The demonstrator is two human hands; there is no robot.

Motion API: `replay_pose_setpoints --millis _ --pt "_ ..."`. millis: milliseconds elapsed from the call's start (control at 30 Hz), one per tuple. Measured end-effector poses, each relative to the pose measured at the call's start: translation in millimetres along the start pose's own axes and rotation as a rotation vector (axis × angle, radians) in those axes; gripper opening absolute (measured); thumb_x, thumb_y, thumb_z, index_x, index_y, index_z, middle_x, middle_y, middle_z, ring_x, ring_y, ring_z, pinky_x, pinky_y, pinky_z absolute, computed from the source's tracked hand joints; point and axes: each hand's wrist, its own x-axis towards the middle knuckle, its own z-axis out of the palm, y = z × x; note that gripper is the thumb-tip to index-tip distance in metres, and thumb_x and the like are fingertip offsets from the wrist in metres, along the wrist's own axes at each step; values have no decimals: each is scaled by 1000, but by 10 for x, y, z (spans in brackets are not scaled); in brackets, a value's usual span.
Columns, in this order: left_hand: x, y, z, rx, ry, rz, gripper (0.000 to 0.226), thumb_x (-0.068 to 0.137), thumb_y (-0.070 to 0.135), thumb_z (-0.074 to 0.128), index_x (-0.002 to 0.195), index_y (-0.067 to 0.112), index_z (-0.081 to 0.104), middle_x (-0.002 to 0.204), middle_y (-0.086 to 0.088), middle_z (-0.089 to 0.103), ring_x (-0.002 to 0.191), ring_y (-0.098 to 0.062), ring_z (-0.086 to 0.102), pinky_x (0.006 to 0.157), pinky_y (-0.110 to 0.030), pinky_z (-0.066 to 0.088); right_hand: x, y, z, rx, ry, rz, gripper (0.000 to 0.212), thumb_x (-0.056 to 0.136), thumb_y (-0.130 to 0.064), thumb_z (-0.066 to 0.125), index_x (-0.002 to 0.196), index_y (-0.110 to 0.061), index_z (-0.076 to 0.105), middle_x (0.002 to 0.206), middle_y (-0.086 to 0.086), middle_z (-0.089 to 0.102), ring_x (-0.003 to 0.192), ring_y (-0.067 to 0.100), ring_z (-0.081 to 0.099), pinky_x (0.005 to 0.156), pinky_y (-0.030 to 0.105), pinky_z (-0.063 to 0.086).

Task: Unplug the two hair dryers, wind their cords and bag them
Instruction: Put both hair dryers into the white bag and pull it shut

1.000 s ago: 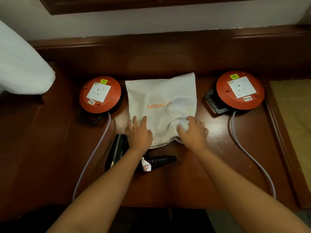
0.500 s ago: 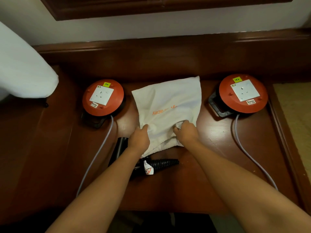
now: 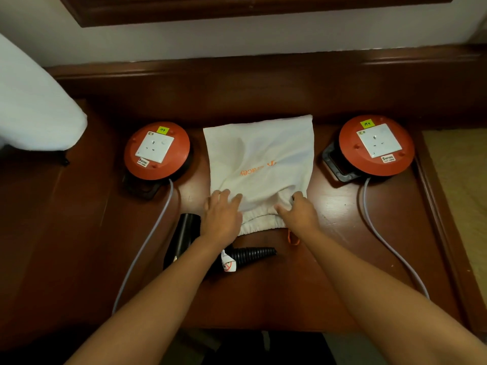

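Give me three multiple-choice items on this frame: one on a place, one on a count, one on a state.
1. Where does the white bag lie?
A. between the two cord reels
B. on the left reel
C. on the floor

2. How many orange cord reels are there?
A. one
B. two
C. three

3. What is plugged into the left reel?
A. a dryer plug
B. a charger
C. nothing

Answers:
1 A, it lies on the wooden table with the left reel on one side and the right reel on the other.
2 B, one on each side.
3 C, its socket face is bare.

Left hand (image 3: 221, 219) now flat on bag (image 3: 259, 159)
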Motion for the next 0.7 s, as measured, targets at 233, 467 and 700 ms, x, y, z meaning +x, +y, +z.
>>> replay_pose_setpoints --millis 233,467,700 --pt "-24 129 210 -21 -350 -30 62 93 29 51 148 30 23 150 -4 25 131 -30 32 102 -49 33 39 15 17 -52 22 64 27 86 -32 58 80 -8 48 88 14 60 78 29 57 60 30 41" --pt "-38 103 194 69 -413 -72 71 88 17 55 149 30 21 151 -8 21 130 -36 33 103 -50 34 -43 67 88 -61 76 76 33 90 -36 55 80 -4 51 87 18 61 80 33 59 60 31 38" --pt "-198 -137 67 -58 -206 -100 55 89 10 47 142 19 39 135 -5 48 126 -26 41 106 -37 31 -268 137 -29 -109 132 10 32 90 -30 55 112 -7 53 110 15 56 98 32 56 72 37 45"
